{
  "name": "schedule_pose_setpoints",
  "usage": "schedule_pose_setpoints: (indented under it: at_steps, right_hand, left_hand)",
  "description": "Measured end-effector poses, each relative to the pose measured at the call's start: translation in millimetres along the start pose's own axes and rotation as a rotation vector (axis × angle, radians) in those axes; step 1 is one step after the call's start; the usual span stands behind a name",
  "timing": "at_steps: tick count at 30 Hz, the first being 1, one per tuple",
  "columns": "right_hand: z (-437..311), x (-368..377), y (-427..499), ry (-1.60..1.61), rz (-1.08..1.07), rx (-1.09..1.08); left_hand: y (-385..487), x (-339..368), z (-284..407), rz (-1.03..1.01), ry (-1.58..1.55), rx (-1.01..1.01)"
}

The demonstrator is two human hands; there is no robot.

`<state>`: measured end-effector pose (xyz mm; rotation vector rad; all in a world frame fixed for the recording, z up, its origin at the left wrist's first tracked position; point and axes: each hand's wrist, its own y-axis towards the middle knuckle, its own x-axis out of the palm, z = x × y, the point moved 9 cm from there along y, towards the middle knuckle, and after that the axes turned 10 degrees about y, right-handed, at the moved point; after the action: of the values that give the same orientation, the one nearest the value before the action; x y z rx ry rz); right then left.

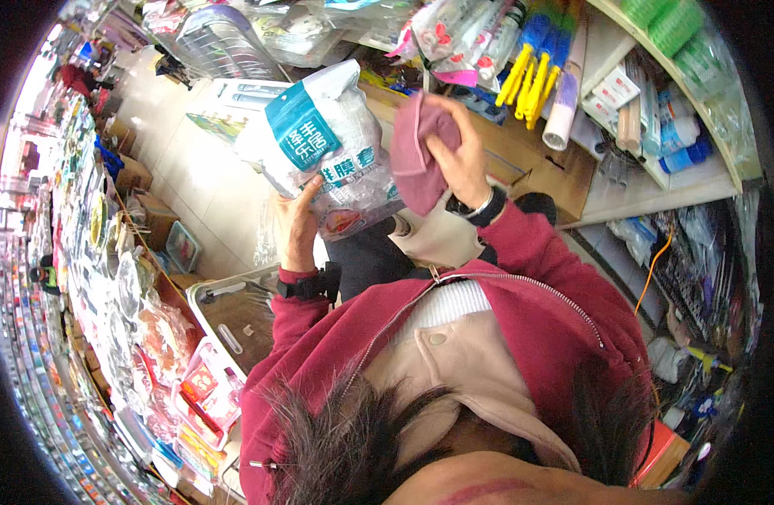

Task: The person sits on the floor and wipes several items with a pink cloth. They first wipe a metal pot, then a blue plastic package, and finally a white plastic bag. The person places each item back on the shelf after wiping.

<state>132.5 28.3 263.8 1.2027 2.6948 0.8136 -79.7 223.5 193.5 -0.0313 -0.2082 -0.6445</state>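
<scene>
A white and teal printed plastic pouch (pixel 355 183), its clear part showing packed thin film, is gripped at its lower left edge by my left hand (pixel 297 221), thumb on the front. Just right of the pouch, my right hand (pixel 459 151) holds a folded mauve cloth (pixel 418 158), thumb pressed on its face and fingers around the far side. The cloth hangs close to the pouch's right edge; whether they touch I cannot tell. Both items are held up above my lap. Dark bands circle both wrists.
Yellow-handled tools (pixel 532 82) hang at the upper right beside a shelf (pixel 652 205) with bottles and boxes. An open cardboard box (pixel 551 183) stands below. On the left are bagged goods (pixel 128 284), a clear plastic tub (pixel 183 245) and a grey bin (pixel 204 303). Farther off is a person in red (pixel 74 81).
</scene>
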Motion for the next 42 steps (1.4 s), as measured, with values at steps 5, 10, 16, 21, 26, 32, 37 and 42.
schedule_pose_setpoints:
  at_steps: [5, 10, 16, 21, 26, 32, 37, 42]
  right_hand:
    - [-66.5, 35.5, 30.0, -0.266, -0.147, -0.299]
    - [-39.0, 31.0, -1.7, -0.343, -0.061, -0.243]
    - [51.6, -4.7, -79.3, -0.362, -0.148, 0.058]
    - [43.2, -28.4, -83.2, -0.244, -0.102, 0.177]
    - [-60.0, -20.2, -31.6, -0.196, 0.034, -0.226]
    - [-94.7, 33.4, -2.7, -0.289, -0.061, -0.437]
    - [-46.3, 35.9, -44.8, -0.444, -0.058, -0.443]
    - [23.9, 32.2, -97.3, -0.413, -0.27, -0.285]
  left_hand:
    - [-11.7, 34.7, -12.3, -0.064, 0.04, -0.038]
    - [-6.6, 42.0, -6.7, -0.054, 0.115, 0.127]
    - [12.2, 43.2, -11.6, -0.041, -0.107, 0.028]
    - [10.6, 40.1, 6.3, -0.03, -0.092, 0.125]
    - [-9.0, 55.1, 25.4, 0.115, 0.591, 0.389]
    - [-34.4, 92.2, -11.6, 0.148, 0.131, 0.125]
    - [-34.7, 88.0, -19.0, 0.06, -0.117, 0.024]
    - [-16.5, 59.9, -13.3, 0.182, -0.059, 0.002]
